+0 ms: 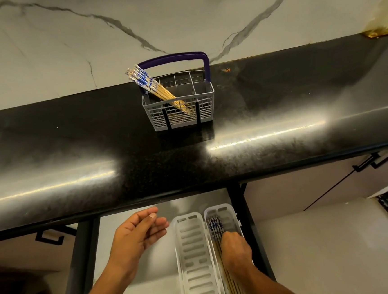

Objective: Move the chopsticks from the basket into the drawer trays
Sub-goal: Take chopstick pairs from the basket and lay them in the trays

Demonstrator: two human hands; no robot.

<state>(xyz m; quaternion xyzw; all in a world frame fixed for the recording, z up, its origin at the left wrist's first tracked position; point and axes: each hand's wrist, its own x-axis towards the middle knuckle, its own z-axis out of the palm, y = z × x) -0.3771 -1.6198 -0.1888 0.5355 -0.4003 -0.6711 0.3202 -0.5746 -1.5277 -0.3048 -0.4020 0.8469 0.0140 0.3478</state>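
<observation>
My right hand was down in the right-hand tray of the open drawer, fingers curled over the bundle of chopsticks in the tray. Whether I actually pinched them or only pressed them flat, the view from above my knuckles did not settle. My left hand hung open beside the left-hand tray, fingers relaxed, holding nothing.

More chopsticks leaned in the grey basket up on the black counter, patterned ends jutting past the rim at the left.

Risks as I judged them:
- Sticks in the tray lay a little fanned; letting go carelessly could leave some riding over the tray wall.
- The tray sat close to the drawer's right side, so a nudge from my wrist might shove it askew.
- The basket's load leaned hard to one corner; a one-handed pull could tip it or scatter sticks across the counter.
- Left-hand tray held nothing visible; piling everything right might overfill it.
</observation>
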